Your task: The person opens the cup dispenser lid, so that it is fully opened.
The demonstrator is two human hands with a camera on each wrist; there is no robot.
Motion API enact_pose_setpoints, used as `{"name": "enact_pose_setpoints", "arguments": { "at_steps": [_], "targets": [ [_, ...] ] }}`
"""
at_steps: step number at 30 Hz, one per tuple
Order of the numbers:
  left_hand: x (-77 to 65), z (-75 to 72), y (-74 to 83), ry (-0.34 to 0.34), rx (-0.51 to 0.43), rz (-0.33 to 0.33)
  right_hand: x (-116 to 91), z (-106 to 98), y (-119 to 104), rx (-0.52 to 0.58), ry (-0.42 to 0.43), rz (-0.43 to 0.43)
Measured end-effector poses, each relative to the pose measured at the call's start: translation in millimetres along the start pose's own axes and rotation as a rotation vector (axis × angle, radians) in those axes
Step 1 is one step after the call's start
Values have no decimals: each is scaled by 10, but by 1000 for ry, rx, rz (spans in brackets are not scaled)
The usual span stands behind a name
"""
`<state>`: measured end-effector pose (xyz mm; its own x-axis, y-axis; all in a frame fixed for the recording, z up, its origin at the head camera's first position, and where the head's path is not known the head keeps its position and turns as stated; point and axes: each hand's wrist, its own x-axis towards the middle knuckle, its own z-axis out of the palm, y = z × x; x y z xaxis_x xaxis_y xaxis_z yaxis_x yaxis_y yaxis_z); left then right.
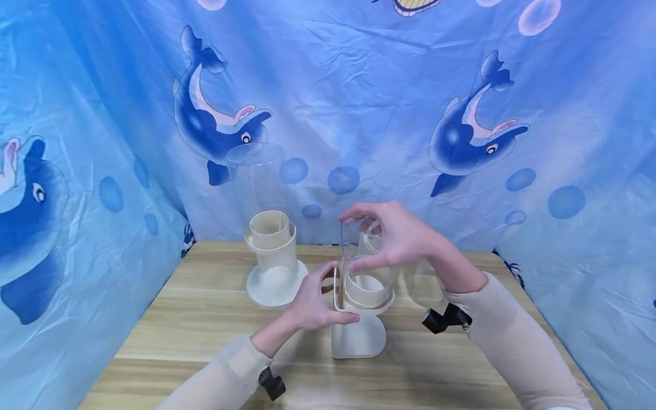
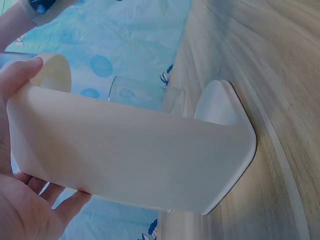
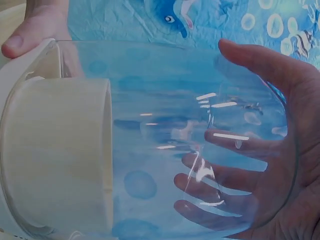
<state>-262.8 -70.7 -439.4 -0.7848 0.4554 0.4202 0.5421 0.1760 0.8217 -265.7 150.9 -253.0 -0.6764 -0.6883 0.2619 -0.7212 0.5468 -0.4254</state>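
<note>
A white flat-backed stand (image 1: 361, 337) rises from the table in the middle, its foot on the wood. My left hand (image 1: 314, 304) grips the top of it, thumb on one side and fingers on the other; the flat back (image 2: 115, 145) fills much of the left wrist view. Over the stand's upper ring (image 3: 60, 155) sits a clear see-through cover (image 3: 150, 175). From above, my right hand (image 1: 402, 236) holds this cover, with thumb and fingers spread round its far end. In the right wrist view the fingers show through the clear wall.
At the back left, a round white stand (image 1: 277, 282) carries a tall clear cylinder (image 1: 258, 182). A white part (image 1: 370, 242) shows behind the cover. Another clear vessel (image 1: 425, 285) is near the right forearm. A blue dolphin-printed cloth (image 1: 338, 108) hangs behind the wooden table (image 1: 205, 336).
</note>
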Motion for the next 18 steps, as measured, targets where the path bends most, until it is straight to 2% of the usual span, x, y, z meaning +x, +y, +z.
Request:
{"name": "enact_pose_setpoints", "arguments": {
  "at_steps": [11, 18],
  "targets": [
    [11, 18, 12, -9, -35, -54, -148, 93, -130, -105, 56, -31],
    [20, 20, -12, -8, -29, -38, -163, 87, -136, -148, 46, -48]
  ]
}}
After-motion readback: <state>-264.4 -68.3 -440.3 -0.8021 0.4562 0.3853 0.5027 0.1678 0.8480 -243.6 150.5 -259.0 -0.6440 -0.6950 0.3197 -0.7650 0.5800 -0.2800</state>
